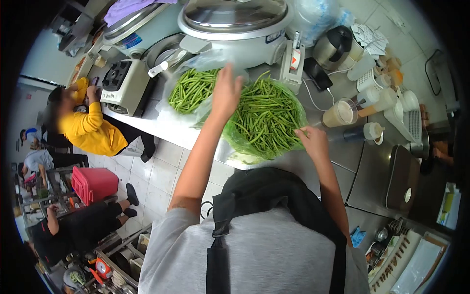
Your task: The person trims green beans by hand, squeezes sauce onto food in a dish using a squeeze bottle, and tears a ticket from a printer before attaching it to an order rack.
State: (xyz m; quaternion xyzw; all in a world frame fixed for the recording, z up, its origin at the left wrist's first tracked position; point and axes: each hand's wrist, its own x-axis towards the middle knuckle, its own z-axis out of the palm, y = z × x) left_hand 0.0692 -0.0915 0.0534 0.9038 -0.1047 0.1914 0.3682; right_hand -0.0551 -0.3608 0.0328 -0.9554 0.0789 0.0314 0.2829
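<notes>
reaching over a metal counter (169, 125), a person holds the left hand (226, 95), blurred, fingers loosely spread, above where a small bag (208, 59) of green beans (193, 90) meets a big bag (240, 144) of more. the right hand (313, 139) has its fingers narrow at the big bag's right edge; whether they grip anything cannot be told. a cooker (245, 49) stands behind.

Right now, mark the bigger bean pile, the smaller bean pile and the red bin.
Bigger bean pile (268, 115): head view, its middle.
Smaller bean pile (192, 91): head view, its middle.
Red bin (100, 183): head view, its side.
</notes>
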